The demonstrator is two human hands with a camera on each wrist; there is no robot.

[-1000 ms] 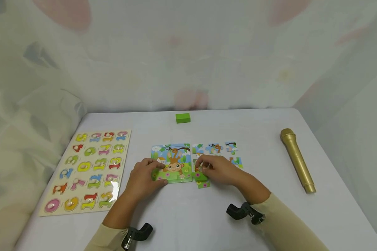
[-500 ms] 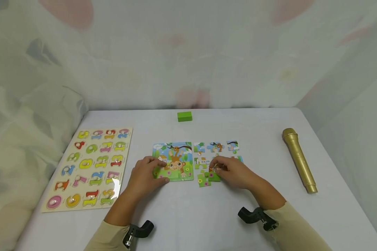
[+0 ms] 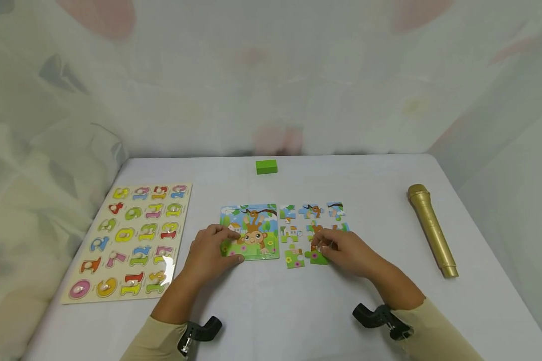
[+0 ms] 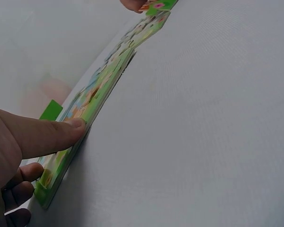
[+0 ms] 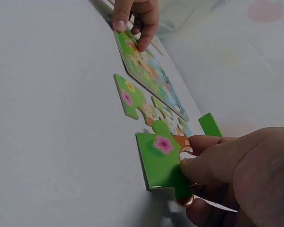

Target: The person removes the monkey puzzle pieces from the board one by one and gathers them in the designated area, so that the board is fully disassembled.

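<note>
My left hand (image 3: 210, 250) rests on the left and near edges of a monkey picture puzzle board (image 3: 255, 234). Its thumb (image 4: 66, 132) lies straight across the near edge. To the right of the board, my right hand (image 3: 350, 253) pinches a green jigsaw piece (image 5: 158, 161) with a pink flower between thumb and fingers. That piece looks slightly raised from the table at its near side. Beside it lies another green piece (image 3: 294, 258) with flowers. Several loose pieces sit in rows behind, among them a branch piece (image 3: 311, 210); my right hand partly covers some.
A number puzzle board (image 3: 128, 240) lies at the left. A golden microphone (image 3: 432, 230) is on the right side of the white table (image 3: 271, 316). One green block (image 3: 266, 167) stands near the back edge. Cloth hangs behind and beside the table.
My right hand has moved rightward with the green jigsaw piece, from beside the board's corner to the right of the other flowered piece. My left hand stays on the board.
</note>
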